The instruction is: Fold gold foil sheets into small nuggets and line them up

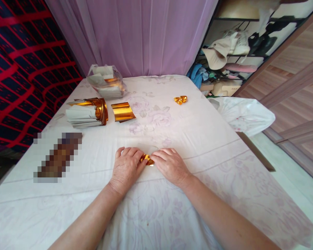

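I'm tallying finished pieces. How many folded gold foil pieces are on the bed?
2. One folded gold piece lies alone at the far right; another gold piece is pinched between the left hand and right hand, partly hidden.

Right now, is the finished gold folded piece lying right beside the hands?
No, the finished gold piece lies far up the bed sheet, well apart from both hands pressing a small gold paper.

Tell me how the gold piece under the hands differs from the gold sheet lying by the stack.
The gold piece is small and folded; the gold sheet is larger and lies open. The piece is pinched between left hand and right hand; the sheet lies untouched. Both are shiny gold.
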Motion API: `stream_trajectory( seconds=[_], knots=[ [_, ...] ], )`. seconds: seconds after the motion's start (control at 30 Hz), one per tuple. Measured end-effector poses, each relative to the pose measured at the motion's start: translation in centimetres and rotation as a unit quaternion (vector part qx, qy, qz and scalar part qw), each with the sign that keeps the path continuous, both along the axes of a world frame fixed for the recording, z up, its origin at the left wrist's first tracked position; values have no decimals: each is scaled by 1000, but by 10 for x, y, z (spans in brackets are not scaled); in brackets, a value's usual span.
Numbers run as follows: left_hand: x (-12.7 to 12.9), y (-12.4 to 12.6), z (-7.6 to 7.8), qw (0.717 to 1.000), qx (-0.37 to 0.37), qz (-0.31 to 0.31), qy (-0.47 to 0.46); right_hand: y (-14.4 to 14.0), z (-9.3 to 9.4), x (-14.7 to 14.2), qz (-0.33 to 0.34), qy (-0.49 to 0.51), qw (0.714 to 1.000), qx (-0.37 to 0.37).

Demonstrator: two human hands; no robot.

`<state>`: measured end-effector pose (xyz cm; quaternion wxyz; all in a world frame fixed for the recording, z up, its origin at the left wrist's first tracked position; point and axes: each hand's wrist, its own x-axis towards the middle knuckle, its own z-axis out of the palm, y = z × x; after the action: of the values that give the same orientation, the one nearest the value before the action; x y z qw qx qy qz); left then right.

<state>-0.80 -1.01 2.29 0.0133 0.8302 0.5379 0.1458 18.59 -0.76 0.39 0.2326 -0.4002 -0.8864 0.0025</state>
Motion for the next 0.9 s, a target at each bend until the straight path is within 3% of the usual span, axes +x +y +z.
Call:
stream_trajectory(
  seconds=[0.3,0.47,0.9],
  knots=[
    [3,1,0,999,-13,24,-23,0,-2,2,-19,3,1000,15],
    [6,2,-2,999,-15,32,-28,3,-4,4,-13,41,998,-39],
    [-1,1,-2,997,-48,17,-64,11,-7,-3,-75,121,980,-136]
  ],
)
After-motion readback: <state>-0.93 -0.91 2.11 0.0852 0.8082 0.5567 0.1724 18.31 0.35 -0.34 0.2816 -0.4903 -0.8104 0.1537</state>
